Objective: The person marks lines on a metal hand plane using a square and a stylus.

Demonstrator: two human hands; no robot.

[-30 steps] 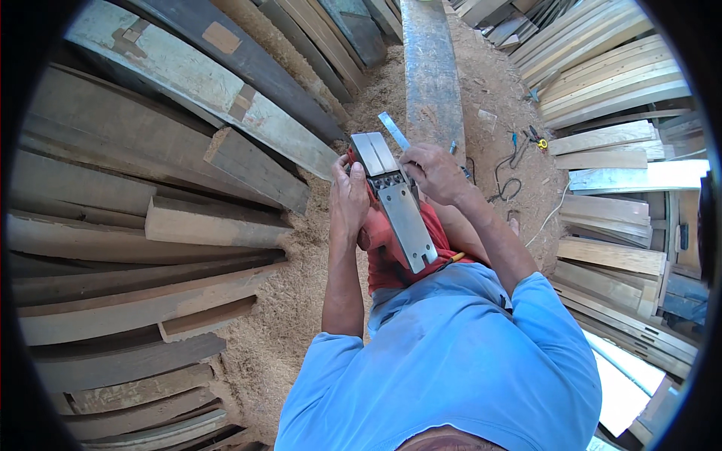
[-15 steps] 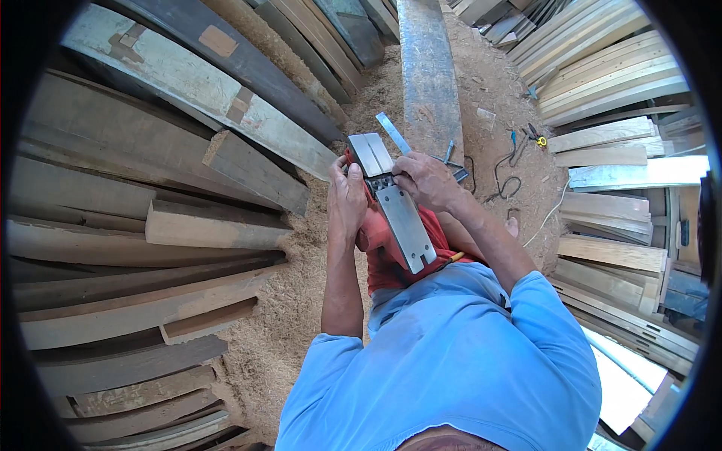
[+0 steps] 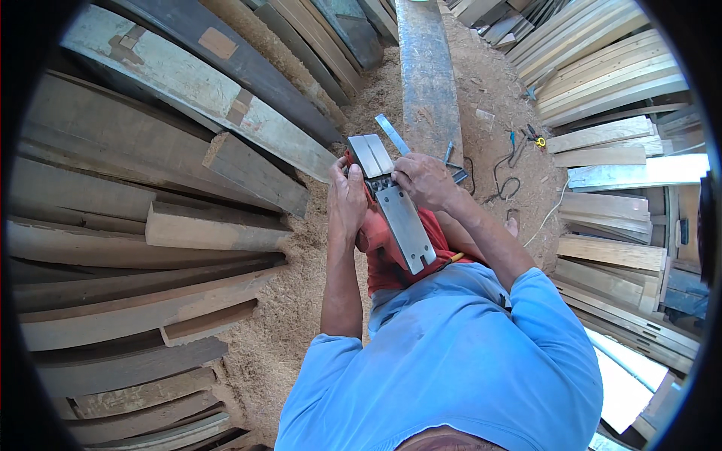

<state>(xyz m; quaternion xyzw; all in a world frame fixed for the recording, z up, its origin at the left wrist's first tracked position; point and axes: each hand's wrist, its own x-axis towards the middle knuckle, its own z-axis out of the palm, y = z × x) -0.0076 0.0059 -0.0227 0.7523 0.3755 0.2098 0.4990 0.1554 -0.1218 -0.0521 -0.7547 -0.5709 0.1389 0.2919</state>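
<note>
Left hand wraps the left side of the red electric hand planer, which sits sole-up over the lap, the slot between its two metal plates housing the dark cutter head. Right hand has fingers bunched at the slot's right edge (can't tell what they pinch), with a flat metal strip poking out just beyond, maybe held, maybe not. Far side: long worn plank on the sawdust-covered floor; stacked boards right.
</note>
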